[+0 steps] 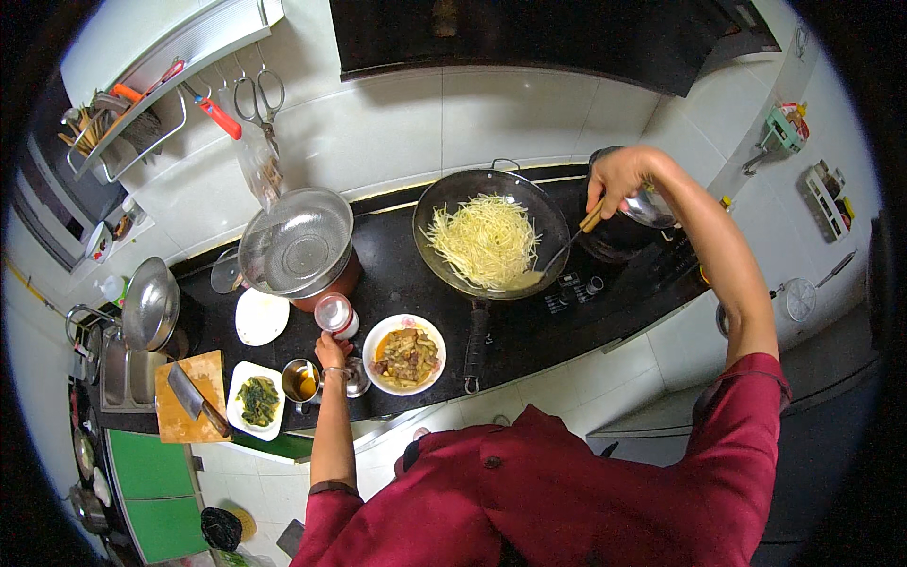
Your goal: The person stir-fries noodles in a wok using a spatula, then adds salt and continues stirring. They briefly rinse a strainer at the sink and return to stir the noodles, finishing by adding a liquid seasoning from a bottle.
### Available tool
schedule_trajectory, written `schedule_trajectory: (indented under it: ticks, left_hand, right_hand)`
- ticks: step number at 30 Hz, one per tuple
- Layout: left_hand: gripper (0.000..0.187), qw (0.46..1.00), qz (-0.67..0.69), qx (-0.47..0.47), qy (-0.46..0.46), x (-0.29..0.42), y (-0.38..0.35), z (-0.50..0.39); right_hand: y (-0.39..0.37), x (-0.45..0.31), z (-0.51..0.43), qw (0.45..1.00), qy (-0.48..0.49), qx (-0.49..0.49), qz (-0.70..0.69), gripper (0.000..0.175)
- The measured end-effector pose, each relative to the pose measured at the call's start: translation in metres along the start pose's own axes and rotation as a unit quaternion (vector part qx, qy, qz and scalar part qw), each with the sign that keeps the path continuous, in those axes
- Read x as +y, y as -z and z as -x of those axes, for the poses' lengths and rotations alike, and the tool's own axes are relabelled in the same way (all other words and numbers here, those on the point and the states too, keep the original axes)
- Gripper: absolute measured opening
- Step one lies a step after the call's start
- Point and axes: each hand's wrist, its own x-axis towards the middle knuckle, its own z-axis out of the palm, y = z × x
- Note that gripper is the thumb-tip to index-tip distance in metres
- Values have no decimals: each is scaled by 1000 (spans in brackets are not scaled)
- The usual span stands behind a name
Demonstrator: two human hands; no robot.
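Note:
My right hand grips the wooden handle of a metal spatula at the right of the stove. The spatula's blade rests inside a black wok, at the edge of a heap of pale shredded vegetable. On the left, my left hand is closed around the near side of a small canister with a red rim. Just below that hand stand a metal cup with orange-brown liquid and a white spoon, and a round metal lid or dish, partly hidden by my wrist.
A bowl of cooked food sits before the wok handle. Further left are a dish of greens, a white plate, a metal strainer basket on a pot, and a cleaver on a cutting board.

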Motion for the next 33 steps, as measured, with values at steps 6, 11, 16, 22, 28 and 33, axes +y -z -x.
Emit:
schedule_trajectory:
  ticks: [6,11,16,22,28,33]
  left_hand:
    - [41,892,-312,209,-251,29,-19,62]
    - [16,948,-203,32,-245,40,-39,136]
    - [18,941,-160,-197,-225,52,-76,210]
    - [45,874,-274,-326,-235,63,-118,253]
    - [54,849,-324,-351,-226,60,-121,260]
    - [52,844,-319,-341,-265,55,-122,259]
  right_hand:
    - [-14,-29,-33,995,5,-12,-95,25]
    - [-28,-14,-37,961,-9,124,-246,23]
    - [-1,17,-5,988,23,76,-134,28]
    - [-31,-33,-24,968,-13,138,210,21]
    - [-23,-46,-20,933,-1,304,191,28]
    - [-12,-26,-11,934,11,253,251,21]
